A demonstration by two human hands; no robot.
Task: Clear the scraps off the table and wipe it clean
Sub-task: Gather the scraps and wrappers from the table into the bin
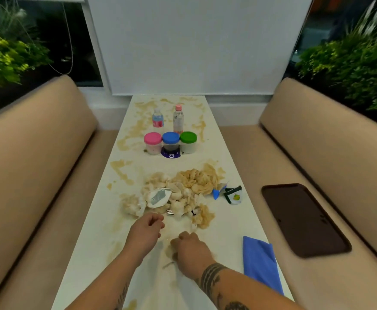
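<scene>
A heap of crumpled, brown-stained tissues (183, 193) lies mid-table with a torn white wrapper (158, 196) on top and a small metal piece (170, 212) at its near edge. Two torn packets, one blue (217, 191) and one green and white (233, 195), lie to its right. Brown smears cover the white table (89, 249). My left hand (146, 231) and my right hand (191, 251) are just short of the heap, fingers curled. Each grips an edge of a thin clear plastic bag (160, 278) that stretches between them toward me. A folded blue cloth (260, 262) lies at the right edge.
Three jars with pink (153, 143), blue (170, 142) and green (188, 142) lids stand in a row beyond the heap, with two water bottles (167, 119) behind them. Tan benches flank the table; a dark tray (304, 220) lies on the right one.
</scene>
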